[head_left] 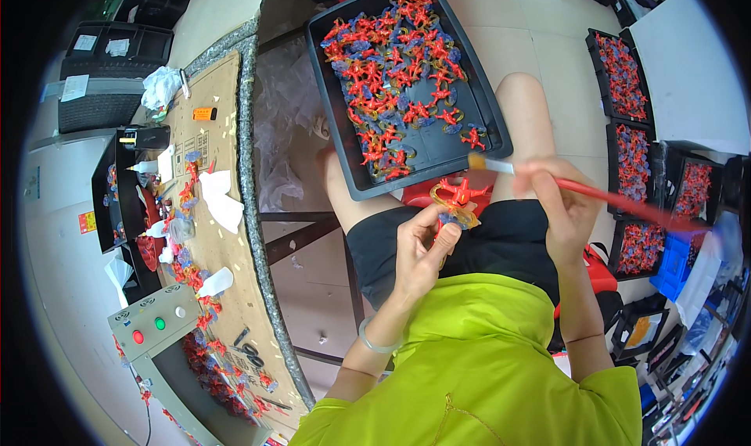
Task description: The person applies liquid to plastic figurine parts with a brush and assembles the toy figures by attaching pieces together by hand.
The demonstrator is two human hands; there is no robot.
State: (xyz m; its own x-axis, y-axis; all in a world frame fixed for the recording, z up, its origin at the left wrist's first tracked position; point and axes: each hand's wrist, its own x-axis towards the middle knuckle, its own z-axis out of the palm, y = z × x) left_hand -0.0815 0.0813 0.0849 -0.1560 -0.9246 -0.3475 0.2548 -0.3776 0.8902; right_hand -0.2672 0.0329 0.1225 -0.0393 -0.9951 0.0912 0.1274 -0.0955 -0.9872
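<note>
Holding a small red figure (456, 196) on its yellow-and-blue base, the left hand (420, 252) pinches it from below, just above the lap. Right hand (565, 210) is clenched around a red-handled brush (583, 189), bristle tip just beside the figure's top. Judgement: steady the piece with fingertips low on the base, keep strokes short and light. Black tray (489, 109) of like figures rests on the knees, its near rim just beyond the brush tip; the table (235, 258) edge lies well apart to the left. Open room is narrow, between tray and body.
</note>
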